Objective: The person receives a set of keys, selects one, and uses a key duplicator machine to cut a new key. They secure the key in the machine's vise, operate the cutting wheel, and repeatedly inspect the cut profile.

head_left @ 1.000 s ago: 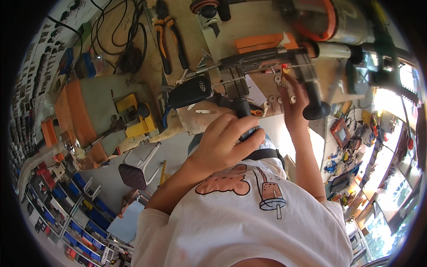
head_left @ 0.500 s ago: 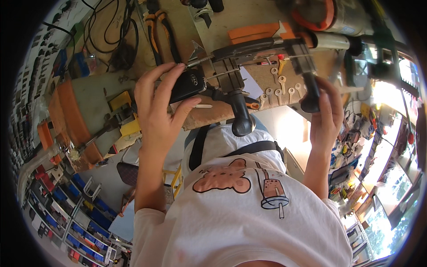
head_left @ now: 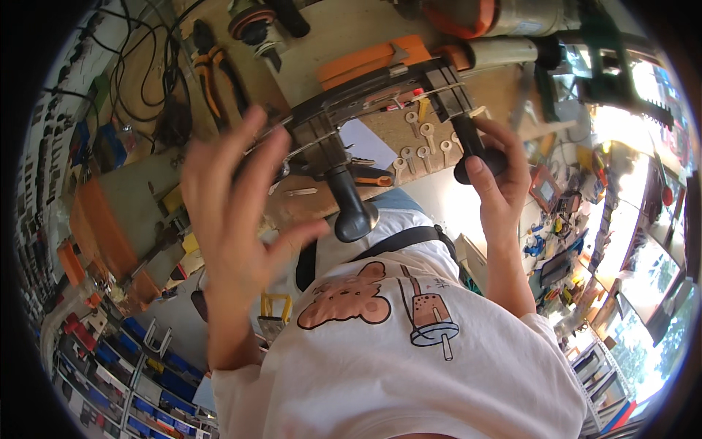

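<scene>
Head view: on the left, thin black cables (head_left: 167, 62) lie in loops on the bench (head_left: 499, 91). Next to them are big pliers (head_left: 224, 86) with orange and black grips. The left hand (head_left: 232, 208) is in front, just below the pliers. Its fingers are spread wide and seem to hold nothing, but they look blurry. I cannot tell if they touch the dark thing behind them. If that hand swings up too fast, it may bump the pliers.

To its right, one flat loose key (head_left: 300, 192) lies near the bench edge, so a bump could knock it off. Then comes the left black knob (head_left: 354, 222), sticking out toward the shirt, with no hand on it. It is part of a long dark bar tool (head_left: 365, 95) that stretches across the middle, over white paper (head_left: 364, 139). If only one end is held, the tool could turn or tip, because the other end is free.

Further right, small keys (head_left: 428, 137) lie close together near the edge. A dropped tool could scatter them. Last is the right black handle (head_left: 466, 133). The right hand (head_left: 504, 192) grasps it, thumb on the round end. If that grip slips, the tool may jerk.
</scene>
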{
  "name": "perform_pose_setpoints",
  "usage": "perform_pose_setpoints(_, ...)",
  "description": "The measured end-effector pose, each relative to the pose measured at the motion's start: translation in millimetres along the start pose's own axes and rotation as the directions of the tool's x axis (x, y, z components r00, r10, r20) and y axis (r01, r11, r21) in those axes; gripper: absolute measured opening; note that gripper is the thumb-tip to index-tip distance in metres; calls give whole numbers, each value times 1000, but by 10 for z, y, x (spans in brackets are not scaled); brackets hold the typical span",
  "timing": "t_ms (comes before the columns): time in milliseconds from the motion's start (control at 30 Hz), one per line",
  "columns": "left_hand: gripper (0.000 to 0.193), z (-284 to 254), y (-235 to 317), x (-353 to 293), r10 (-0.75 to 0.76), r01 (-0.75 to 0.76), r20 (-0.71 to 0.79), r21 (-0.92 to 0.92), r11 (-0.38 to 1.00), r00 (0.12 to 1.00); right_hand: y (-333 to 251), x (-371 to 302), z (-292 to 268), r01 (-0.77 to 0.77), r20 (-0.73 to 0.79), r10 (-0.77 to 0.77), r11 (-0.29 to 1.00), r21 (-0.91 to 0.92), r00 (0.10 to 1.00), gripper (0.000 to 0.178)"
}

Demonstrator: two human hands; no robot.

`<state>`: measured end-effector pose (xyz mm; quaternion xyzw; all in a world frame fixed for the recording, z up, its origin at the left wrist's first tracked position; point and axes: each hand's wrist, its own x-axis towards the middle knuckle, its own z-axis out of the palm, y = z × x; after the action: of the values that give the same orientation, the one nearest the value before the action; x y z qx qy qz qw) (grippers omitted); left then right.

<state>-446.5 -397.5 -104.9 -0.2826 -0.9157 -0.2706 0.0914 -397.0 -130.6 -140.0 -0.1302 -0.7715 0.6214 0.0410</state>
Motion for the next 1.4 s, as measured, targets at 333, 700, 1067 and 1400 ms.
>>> perform_pose_setpoints(333, 48, 297, 349, -67, -146, 40, -214, -435, 900, 966, -298, 368, 90, 143, 28, -148, 981, 134, 989, 36)
perform_pose_setpoints(700, 68, 512, 253, -57, -264, -88, -491, -582, 809, 830, -244, 589, 29, 292, 100, -288, 956, -35, 952, 62)
perform_pose_setpoints(1067, 71, 410, 12, 89, 59, -10, -555, 92, 996, 830, -233, 1073, -827, 171, -508, -392, 888, -427, 767, 28)
perform_pose_setpoints(1400, 65, 376, 77, 129, -194, 270, -496, 84, 959, 846, 525, 1723, -1322, -238, 41, 239, 907, 347, 970, 47)
